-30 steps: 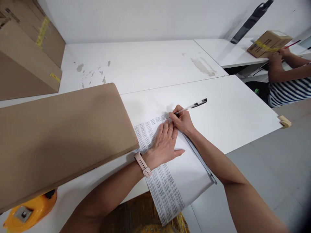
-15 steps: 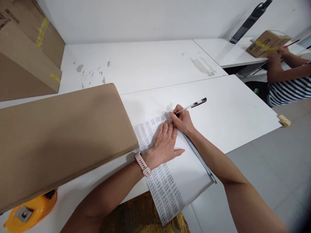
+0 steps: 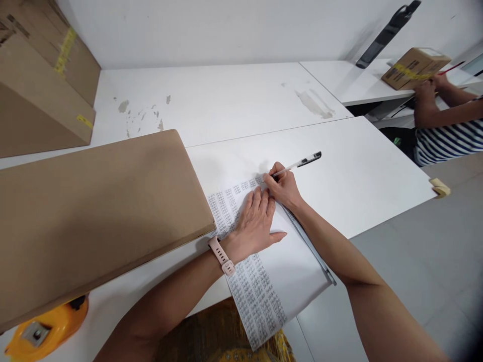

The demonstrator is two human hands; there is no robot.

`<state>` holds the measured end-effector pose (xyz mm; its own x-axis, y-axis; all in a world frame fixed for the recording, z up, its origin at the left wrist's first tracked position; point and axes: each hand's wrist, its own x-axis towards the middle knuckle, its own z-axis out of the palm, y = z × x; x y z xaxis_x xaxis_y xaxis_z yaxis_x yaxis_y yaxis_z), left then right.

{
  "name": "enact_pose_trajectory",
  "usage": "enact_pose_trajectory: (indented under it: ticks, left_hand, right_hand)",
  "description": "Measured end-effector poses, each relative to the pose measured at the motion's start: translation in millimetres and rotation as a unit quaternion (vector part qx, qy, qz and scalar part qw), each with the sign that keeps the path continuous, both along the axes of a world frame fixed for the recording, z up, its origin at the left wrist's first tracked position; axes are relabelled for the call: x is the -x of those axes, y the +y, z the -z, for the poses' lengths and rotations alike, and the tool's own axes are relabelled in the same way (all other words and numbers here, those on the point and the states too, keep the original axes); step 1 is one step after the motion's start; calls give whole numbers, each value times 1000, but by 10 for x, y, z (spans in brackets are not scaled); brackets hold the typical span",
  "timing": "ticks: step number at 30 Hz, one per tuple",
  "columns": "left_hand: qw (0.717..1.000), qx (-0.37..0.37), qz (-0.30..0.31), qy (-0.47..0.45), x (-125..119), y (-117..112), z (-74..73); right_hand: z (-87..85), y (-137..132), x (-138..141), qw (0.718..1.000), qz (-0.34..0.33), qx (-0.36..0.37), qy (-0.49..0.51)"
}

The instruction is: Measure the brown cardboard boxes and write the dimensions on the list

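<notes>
My right hand [image 3: 284, 186] grips a pen [image 3: 298, 164] with a clear barrel and black clip, its tip at the top edge of a sheet of paper [image 3: 298, 271]. Small handwriting fills columns along the left side and top of that sheet. Flat on the paper lies my left hand [image 3: 257, 218], fingers stretched out and thumb apart, just below the writing hand. A pale watch [image 3: 226, 264] is strapped round my left wrist. Under my right forearm, a grey strip-like edge [image 3: 311, 246] shows along the sheet's right side. The sheet's lower end hangs over the table edge.
A large cardboard box [image 3: 101, 216] covers the left of the white table [image 3: 358, 171]. More boxes [image 3: 45, 85] stand behind it, and a yellow tape dispenser [image 3: 53, 327] sits in front. At far right, another person's hands [image 3: 426, 93] are beside a small box [image 3: 415, 68] and dark bottle [image 3: 388, 35].
Almost nothing differs. My right hand and the pen stay at the top of the sheet, and my left hand rests in the same place.
</notes>
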<state>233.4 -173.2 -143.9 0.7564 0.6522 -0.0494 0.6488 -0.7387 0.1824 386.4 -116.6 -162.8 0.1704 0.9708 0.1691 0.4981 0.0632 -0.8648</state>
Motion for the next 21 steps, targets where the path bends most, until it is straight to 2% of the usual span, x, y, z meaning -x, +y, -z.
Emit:
enact_pose_trajectory:
  ticks: [21]
  left_hand:
    - [1000, -1, -3, -1, -11, -7, 49]
  right_hand:
    - [-7, 1, -5, 1000, -4, -9, -21]
